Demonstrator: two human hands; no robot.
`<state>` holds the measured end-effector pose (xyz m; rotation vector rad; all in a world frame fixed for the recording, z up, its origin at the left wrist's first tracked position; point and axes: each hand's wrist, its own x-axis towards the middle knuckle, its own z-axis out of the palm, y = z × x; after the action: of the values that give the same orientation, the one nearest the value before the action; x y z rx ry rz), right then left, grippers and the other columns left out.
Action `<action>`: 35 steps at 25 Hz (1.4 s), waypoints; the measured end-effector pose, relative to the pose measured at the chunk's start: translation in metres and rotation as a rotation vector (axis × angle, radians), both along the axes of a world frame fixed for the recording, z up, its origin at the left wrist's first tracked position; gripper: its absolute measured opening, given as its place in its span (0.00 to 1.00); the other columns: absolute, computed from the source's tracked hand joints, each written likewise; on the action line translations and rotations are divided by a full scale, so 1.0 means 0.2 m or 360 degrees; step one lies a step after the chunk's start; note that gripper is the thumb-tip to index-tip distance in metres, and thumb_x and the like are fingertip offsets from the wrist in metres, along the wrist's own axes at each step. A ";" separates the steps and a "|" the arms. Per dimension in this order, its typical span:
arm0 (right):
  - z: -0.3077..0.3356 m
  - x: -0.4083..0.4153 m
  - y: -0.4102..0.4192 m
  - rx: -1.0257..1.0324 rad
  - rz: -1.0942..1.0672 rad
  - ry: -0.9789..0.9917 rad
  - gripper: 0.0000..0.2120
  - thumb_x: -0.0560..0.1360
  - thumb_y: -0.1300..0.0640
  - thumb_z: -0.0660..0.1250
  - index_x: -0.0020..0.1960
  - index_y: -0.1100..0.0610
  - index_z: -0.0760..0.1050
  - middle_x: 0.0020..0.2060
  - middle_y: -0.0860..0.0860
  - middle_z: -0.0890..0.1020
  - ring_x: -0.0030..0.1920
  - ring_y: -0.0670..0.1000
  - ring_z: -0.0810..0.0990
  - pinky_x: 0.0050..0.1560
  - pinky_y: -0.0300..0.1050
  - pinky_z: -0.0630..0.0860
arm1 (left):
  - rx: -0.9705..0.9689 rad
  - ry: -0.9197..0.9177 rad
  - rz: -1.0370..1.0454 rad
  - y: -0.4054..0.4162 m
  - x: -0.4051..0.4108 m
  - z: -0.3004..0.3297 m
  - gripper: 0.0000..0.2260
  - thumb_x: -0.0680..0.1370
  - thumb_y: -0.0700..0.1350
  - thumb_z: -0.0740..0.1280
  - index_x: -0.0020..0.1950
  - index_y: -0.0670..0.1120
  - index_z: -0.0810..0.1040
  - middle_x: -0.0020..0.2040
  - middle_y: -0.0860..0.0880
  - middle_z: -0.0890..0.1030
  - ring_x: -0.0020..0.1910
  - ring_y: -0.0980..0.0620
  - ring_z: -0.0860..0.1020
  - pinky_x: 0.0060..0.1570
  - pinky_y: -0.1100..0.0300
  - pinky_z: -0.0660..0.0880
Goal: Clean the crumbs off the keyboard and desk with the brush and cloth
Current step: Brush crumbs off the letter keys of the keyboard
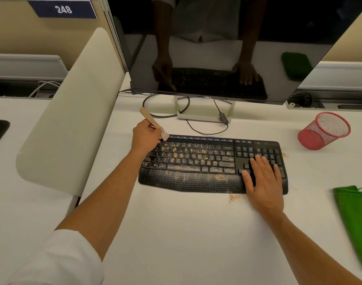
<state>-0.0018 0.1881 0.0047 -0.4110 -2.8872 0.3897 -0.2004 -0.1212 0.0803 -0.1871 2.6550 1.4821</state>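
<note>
A black keyboard [196, 179] lies on the white desk [186, 233], its keys and wrist rest strewn with tan crumbs [219, 177]. My left hand [145, 137] grips a wooden-handled brush [150, 120], whose bristles touch the keyboard's top left corner. Flat on the number pad at the right end rests my right hand [262, 182], fingers spread. A small pile of crumbs [234, 198] sits on the desk just in front of the keyboard, and a few more lie off its right end. A green cloth [354, 221] lies on the desk at the far right.
A dark monitor [217, 44] on a silver stand [204, 115] rises behind the keyboard, with cables [206, 131] looping on the desk. A red mesh cup [323, 131] stands at the right back. A beige divider panel [73, 120] borders the desk on the left.
</note>
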 end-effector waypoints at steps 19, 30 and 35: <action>0.00 0.00 0.00 -0.0001 -0.0007 0.0028 0.31 0.82 0.39 0.47 0.75 0.57 0.68 0.75 0.54 0.69 0.78 0.52 0.60 0.80 0.52 0.46 | -0.0156 0.0101 -0.0385 0.03 -0.02 0.02 0.08 0.80 0.43 0.67 0.58 0.44 0.79 0.52 0.49 0.80 0.51 0.53 0.77 0.53 0.60 0.70; 0.00 0.00 0.00 -0.0007 -0.0013 0.0015 0.32 0.82 0.38 0.46 0.76 0.57 0.68 0.76 0.53 0.68 0.79 0.51 0.59 0.80 0.52 0.46 | -0.0225 -0.0006 -0.0964 0.52 -0.04 0.10 0.11 0.83 0.42 0.62 0.65 0.44 0.76 0.62 0.48 0.78 0.56 0.53 0.74 0.55 0.61 0.68; -0.01 0.00 0.00 0.0005 -0.0011 0.0006 0.33 0.82 0.38 0.46 0.76 0.57 0.68 0.76 0.53 0.68 0.78 0.51 0.60 0.80 0.51 0.45 | -0.0290 -0.0088 -0.1028 0.58 -0.05 0.06 0.12 0.83 0.42 0.62 0.66 0.43 0.74 0.63 0.45 0.78 0.58 0.47 0.76 0.53 0.58 0.70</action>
<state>-0.0027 0.1882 0.0036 -0.4196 -2.8818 0.3844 -0.2112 -0.0059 0.0931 0.5559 2.4467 1.0085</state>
